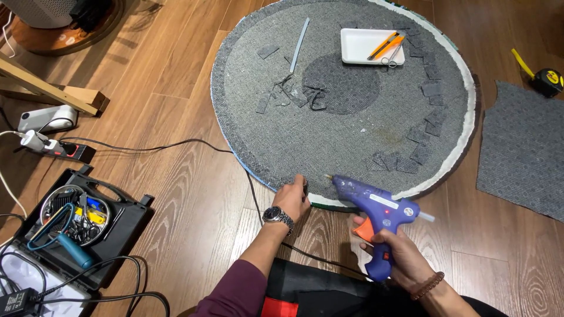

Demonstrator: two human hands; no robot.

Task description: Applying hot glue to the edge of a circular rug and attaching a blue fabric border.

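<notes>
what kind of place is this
Probably a home floor used as a craft spot: wood-plank flooring, a round grey rug backing being worked on with a blue glue gun, and an open tool case.

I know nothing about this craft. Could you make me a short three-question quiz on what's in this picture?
1. Which hand holds the blue glue gun?
2. True or false: the left hand rests at the near edge of the round grey mat.
3. What lies in the white tray: A) pens or cutters and scissors, B) a tape measure, C) a phone?

Key:
1. The right hand.
2. True.
3. A. The yellow tape measure is on the floor to the right.
</notes>
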